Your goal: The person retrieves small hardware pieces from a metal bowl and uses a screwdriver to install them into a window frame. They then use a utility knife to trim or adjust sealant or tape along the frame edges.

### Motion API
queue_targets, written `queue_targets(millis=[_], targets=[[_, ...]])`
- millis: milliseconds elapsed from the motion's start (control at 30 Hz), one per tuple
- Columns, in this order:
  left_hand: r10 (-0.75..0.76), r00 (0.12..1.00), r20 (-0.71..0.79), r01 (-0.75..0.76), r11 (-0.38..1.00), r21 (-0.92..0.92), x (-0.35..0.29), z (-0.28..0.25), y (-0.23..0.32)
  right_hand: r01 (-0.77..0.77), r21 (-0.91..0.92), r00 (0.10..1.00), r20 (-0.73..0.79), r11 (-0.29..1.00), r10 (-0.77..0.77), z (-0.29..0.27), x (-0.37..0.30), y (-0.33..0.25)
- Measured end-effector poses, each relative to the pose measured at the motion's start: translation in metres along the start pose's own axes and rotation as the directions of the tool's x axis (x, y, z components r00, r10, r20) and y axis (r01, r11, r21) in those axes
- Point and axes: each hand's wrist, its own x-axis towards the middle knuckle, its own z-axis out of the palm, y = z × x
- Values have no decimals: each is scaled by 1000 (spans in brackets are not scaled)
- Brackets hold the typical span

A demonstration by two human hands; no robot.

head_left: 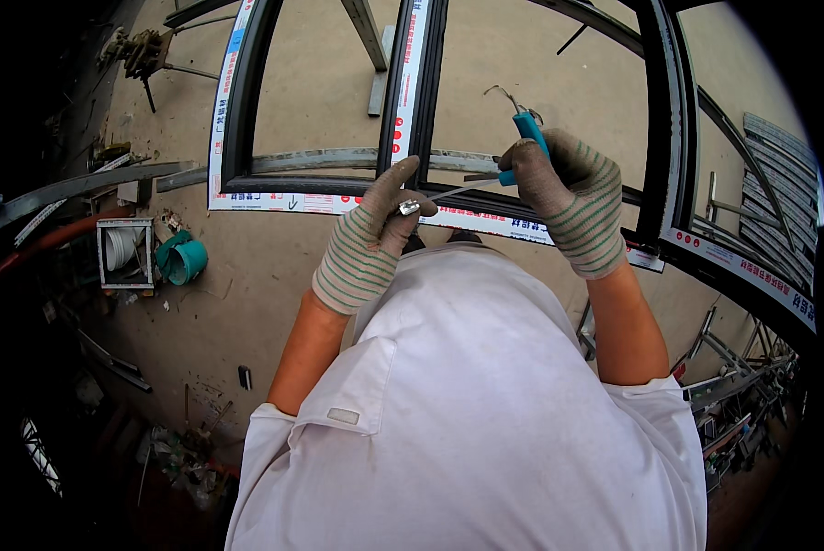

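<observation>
My left hand [370, 239], in a grey-palmed glove with green stripes, pinches a small shiny metal fitting [409, 208] between thumb and fingers. My right hand [568, 202], gloved alike, is closed around a screwdriver [506, 178] with a teal handle. Its thin shaft points left toward the fitting; whether the tip touches it I cannot tell. Another teal piece [529, 133] with a thin bent wire sticks up above the right thumb; how it joins the screwdriver is hidden. Both hands are over the near edge of a dark metal window frame [320, 184] edged with printed white film.
A second dark frame [733, 262] adjoins at right, with stacked film-covered strips [774, 197] beyond it. On the floor at left are a teal bucket [187, 262] and a box-like frame [124, 254] holding a white roll. Metal offcuts [742, 395] lie at lower right.
</observation>
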Motion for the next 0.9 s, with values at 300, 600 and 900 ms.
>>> queue_targets(millis=[300,600,900], targets=[[45,999,-4,-44,996,76,-1,3,0,-62,-39,998,-16,997,62,-2,-1,0],[43,998,45,-56,934,353,-1,-2,1,279,-196,954,172,940,-247,-14,-9,5],[-51,997,58,13,852,524,2,-8,11,143,-99,974,192,985,-122,-17,-3,13]])
